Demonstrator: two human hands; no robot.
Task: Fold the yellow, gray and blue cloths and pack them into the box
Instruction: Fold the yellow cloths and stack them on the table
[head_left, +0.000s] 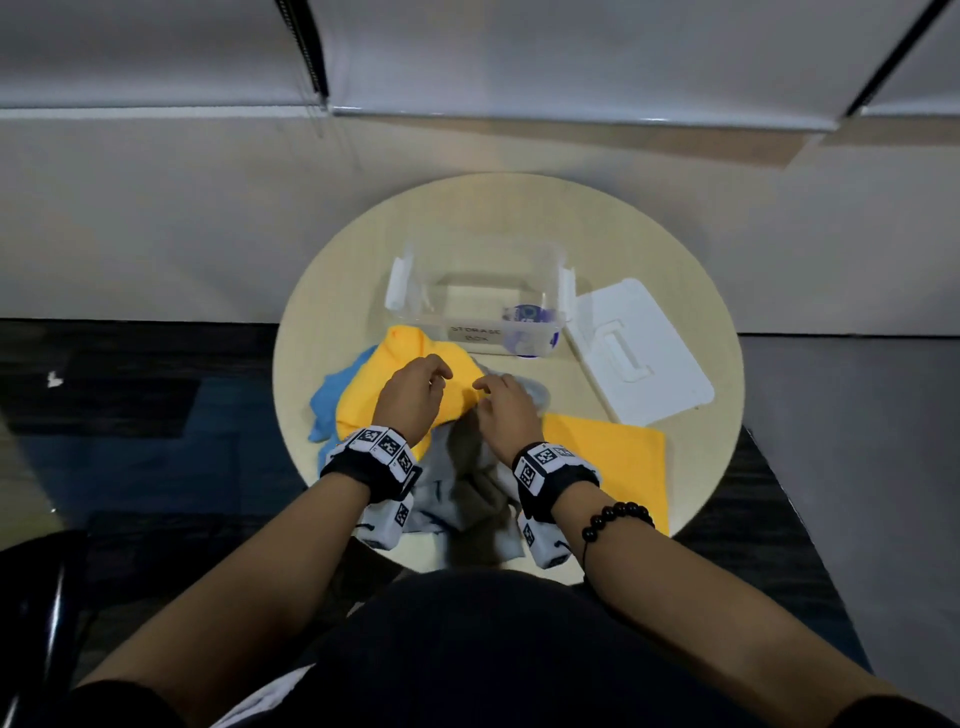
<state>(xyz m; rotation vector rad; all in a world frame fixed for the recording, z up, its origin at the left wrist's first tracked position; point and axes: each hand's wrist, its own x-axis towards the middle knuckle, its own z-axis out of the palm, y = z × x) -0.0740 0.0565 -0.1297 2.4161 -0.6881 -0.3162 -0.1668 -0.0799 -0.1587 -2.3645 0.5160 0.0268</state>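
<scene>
My left hand (410, 395) sits on top of the crumpled yellow cloth (384, 364), fingers curled down. I can't tell if they actually grip the fabric. My right hand (506, 410) is just beside it, fingers curled at that cloth's right edge where it meets the gray cloth (467, 488); I can't tell whether it has hold of anything either.

The gray cloth is bunched under both wrists and runs toward the near rim of the round table (675, 270). The blue cloth (330, 400) pokes out from under the yellow one, close to the left rim. A second yellow cloth (613, 457) lies flat on the right, its outer edge almost at the rim.

The clear box (478, 280), labelled STORAGE BOX, stands open just past the crumpled yellow cloth, touching its far edge. There's something blue-purple in its near right corner, unclear what. The white lid (639, 353) lies flat to the right of the box, near the right rim.

Bare tabletop shows behind the box and to its left.
</scene>
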